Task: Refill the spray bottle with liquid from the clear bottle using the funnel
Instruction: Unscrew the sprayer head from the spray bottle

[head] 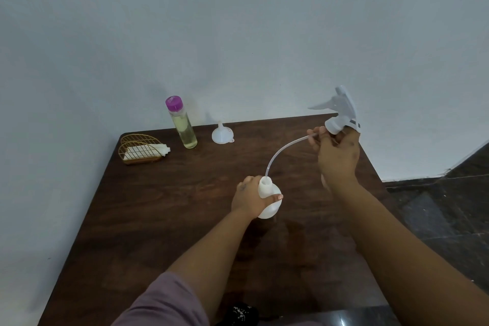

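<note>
My left hand (248, 200) grips the round white spray bottle (268, 194), which stands on the dark wooden table (164, 219) with its neck uncapped. My right hand (337, 152) holds the white trigger spray head (340, 111) up and to the right of the bottle. The head's thin dip tube (280, 151) curves down, and its tip is still at the bottle's neck. The clear bottle (182, 124), with pale yellow liquid and a purple cap, stands upright at the back of the table. A small white funnel (221, 133) lies beside it, to its right.
A gold wire holder (139, 149) with white napkins sits at the table's back left corner. A pale wall runs behind the table. Dark marble floor (444, 219) lies beyond the table's right edge.
</note>
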The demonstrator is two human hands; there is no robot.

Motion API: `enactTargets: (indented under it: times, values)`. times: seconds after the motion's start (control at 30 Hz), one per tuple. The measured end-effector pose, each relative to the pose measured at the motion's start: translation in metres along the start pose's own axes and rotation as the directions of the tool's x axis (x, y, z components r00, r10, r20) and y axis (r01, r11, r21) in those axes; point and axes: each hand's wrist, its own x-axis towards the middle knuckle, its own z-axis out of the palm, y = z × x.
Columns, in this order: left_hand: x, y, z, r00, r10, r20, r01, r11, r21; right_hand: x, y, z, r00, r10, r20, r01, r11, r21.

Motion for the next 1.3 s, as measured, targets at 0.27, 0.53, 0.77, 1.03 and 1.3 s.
enactTargets:
  times: [0.27, 0.53, 0.77, 1.03, 1.3]
  values:
    - [-0.008, 0.002, -0.004, 0.988, 0.070, -0.138, -0.084, 0.992, -0.094, 0.002, -0.001, -0.002, 0.984, 0.159, -0.077, -0.144, 0.975, 0.170]
    - [-0.017, 0.009, -0.010, 0.950, 0.107, -0.292, -0.163, 0.971, -0.174, 0.005, 0.001, -0.007, 0.949, 0.293, -0.116, -0.254, 0.929, 0.270]
    - [-0.016, 0.010, -0.021, 0.920, 0.204, -0.333, -0.262, 0.955, -0.138, 0.001, -0.003, -0.008, 0.921, 0.367, -0.129, -0.315, 0.898, 0.307]
    - [-0.016, 0.018, -0.036, 0.886, 0.209, -0.413, -0.341, 0.899, -0.275, 0.001, -0.008, -0.012, 0.890, 0.434, -0.137, -0.365, 0.860, 0.357]
    - [-0.017, 0.018, -0.054, 0.880, 0.214, -0.425, -0.370, 0.870, -0.326, 0.001, -0.007, -0.019, 0.870, 0.478, -0.121, -0.382, 0.809, 0.446]
